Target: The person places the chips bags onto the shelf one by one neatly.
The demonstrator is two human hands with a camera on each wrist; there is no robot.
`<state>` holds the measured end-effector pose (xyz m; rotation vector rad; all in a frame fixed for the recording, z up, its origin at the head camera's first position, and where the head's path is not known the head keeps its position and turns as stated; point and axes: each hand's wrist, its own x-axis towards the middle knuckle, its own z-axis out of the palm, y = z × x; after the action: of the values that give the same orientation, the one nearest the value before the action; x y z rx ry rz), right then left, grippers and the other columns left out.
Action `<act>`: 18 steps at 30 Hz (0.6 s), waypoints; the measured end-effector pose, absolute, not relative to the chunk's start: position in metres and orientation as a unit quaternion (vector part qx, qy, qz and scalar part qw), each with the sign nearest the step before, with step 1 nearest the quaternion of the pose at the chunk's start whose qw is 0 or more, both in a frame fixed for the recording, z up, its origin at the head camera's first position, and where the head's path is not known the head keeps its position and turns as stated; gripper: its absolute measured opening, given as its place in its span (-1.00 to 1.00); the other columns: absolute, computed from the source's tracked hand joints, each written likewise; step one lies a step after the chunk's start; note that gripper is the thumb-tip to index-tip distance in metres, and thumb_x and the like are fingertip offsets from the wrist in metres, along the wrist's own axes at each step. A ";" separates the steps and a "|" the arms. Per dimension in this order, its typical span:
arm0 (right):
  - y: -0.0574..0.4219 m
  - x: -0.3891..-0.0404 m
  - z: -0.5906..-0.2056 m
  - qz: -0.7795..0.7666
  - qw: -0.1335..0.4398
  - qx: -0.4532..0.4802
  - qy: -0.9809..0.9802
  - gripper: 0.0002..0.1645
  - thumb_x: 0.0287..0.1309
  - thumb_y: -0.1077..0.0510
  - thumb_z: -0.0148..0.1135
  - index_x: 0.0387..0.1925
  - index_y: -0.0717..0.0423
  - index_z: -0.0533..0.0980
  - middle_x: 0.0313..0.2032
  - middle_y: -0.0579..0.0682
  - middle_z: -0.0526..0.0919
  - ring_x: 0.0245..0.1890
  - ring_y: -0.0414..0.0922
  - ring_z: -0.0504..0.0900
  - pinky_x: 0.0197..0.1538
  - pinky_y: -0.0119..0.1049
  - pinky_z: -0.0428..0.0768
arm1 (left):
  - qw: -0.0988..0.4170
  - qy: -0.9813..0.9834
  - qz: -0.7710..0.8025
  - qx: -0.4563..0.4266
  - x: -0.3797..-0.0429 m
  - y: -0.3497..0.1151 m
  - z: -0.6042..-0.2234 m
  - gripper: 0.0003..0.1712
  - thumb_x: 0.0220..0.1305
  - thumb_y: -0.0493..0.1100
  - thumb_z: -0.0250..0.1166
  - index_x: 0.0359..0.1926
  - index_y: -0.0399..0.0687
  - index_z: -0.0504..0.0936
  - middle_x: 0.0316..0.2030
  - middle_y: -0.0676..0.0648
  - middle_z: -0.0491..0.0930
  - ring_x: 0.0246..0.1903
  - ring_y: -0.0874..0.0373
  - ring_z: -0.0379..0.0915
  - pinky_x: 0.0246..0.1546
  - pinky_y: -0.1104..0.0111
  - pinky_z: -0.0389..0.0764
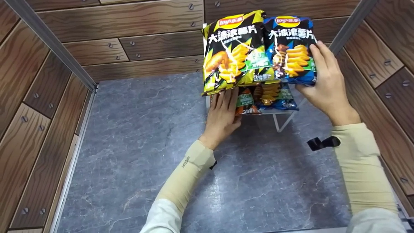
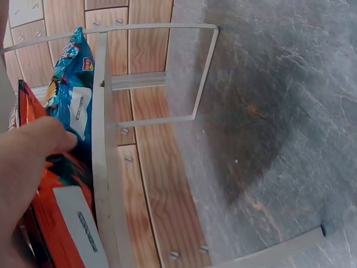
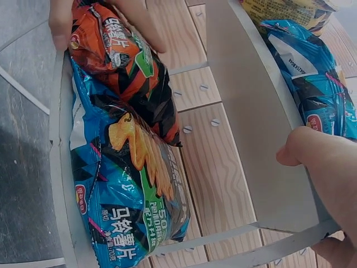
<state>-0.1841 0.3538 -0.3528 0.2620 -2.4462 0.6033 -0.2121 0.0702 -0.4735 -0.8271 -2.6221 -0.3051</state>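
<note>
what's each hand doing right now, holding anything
Left hand: fingers around the orange chip bag on the lower shelf.
Right hand: gripping the blue chip bag on the upper shelf.

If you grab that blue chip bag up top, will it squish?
Probably. The blue chip bag looks puffed with air, so it likely dents easily and feels light. Its shiny film may be slippery, and the right hand holds its edge. The chips inside would likely crack if squeezed.

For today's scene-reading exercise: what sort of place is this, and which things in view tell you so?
Probably a mock shop-shelf set-up, not a real store. A white wire rack holds chip bags on two tiers, wood-print panels with screw heads wall it in, and the floor is a grey marble-look sheet.
</note>
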 end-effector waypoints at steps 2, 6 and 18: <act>0.355 -0.186 -0.353 0.231 0.297 0.103 -0.920 0.11 -0.14 0.27 0.51 0.48 0.13 0.19 0.50 0.17 0.14 0.48 0.16 0.17 0.45 0.13 0.26 | 0.192 -0.924 -0.121 -0.308 -0.211 0.067 -0.473 0.13 0.25 0.18 0.28 0.58 -0.13 -0.17 0.56 -0.19 -0.01 0.56 -0.07 -0.13 0.58 0.08 -0.12; 0.355 -0.187 -0.353 0.237 0.296 0.105 -0.919 0.14 -0.12 0.28 0.51 0.50 0.14 0.15 0.52 0.19 0.07 0.50 0.16 0.11 0.48 0.09 0.23 | 0.208 -0.898 -0.161 -0.354 -0.207 0.056 -0.472 0.09 0.25 0.11 0.31 0.56 -0.21 -0.10 0.55 -0.24 -0.02 0.55 -0.09 -0.12 0.57 0.10 -0.06; 0.363 -0.173 -0.351 0.262 0.327 0.110 -0.901 0.29 -0.25 0.39 0.51 0.53 0.16 0.03 0.53 0.19 0.04 0.53 0.03 0.05 0.55 -0.18 0.11 | 0.267 -0.816 -0.261 -0.441 -0.179 -0.001 -0.472 -0.15 0.26 -0.06 0.32 0.43 -0.39 0.21 0.42 -0.35 0.25 0.41 -0.14 0.23 0.42 0.12 0.33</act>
<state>-0.1732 0.3625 -0.3509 0.2892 -2.3605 0.6868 -0.1790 -0.0006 -0.4722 -1.1902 -2.2040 -0.7042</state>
